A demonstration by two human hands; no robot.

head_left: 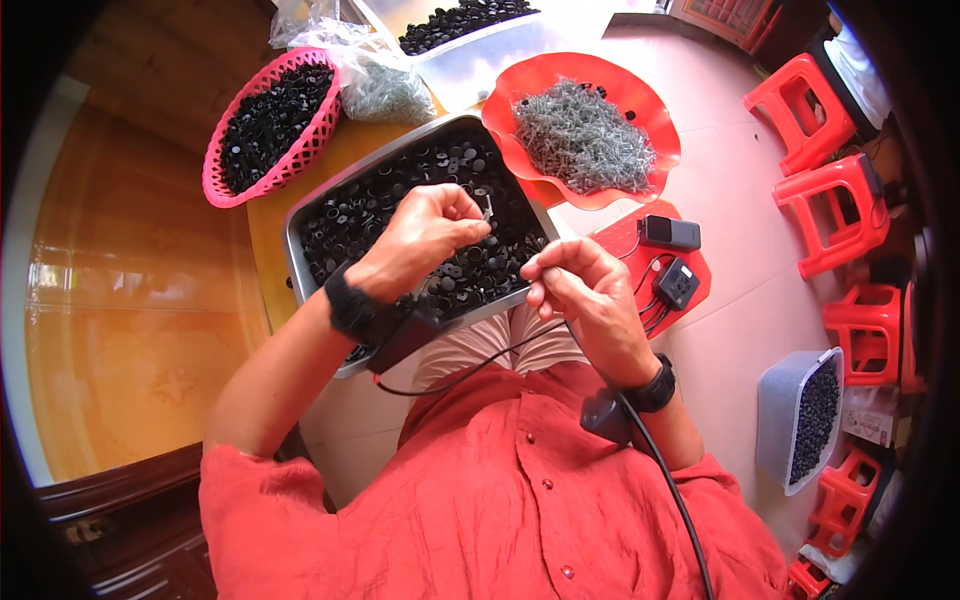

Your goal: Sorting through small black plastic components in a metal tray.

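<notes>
My left hand [432, 232] is over a metal tray [298, 240] of small round black plastic caps [345, 215]. Its thumb and fingers pinch a small silver pin-like piece [487, 207]. Close to the tray's right corner, my right hand [592, 292] has its thumb and fingertips pressed together; whatever they hold is too small to make out. Both wrists wear black straps. Behind my right hand, a red scalloped bowl [655, 105] holds a heap of thin silver metal pins [580, 135].
A pink basket [212, 170] of black parts and a clear bag of metal pieces [385, 92] lie beyond the tray. A red stool [690, 235] bears two black devices with cables. A cable [670, 480] crosses my shirt. More red stools [800, 110] and a grey bin [775, 420] stand right.
</notes>
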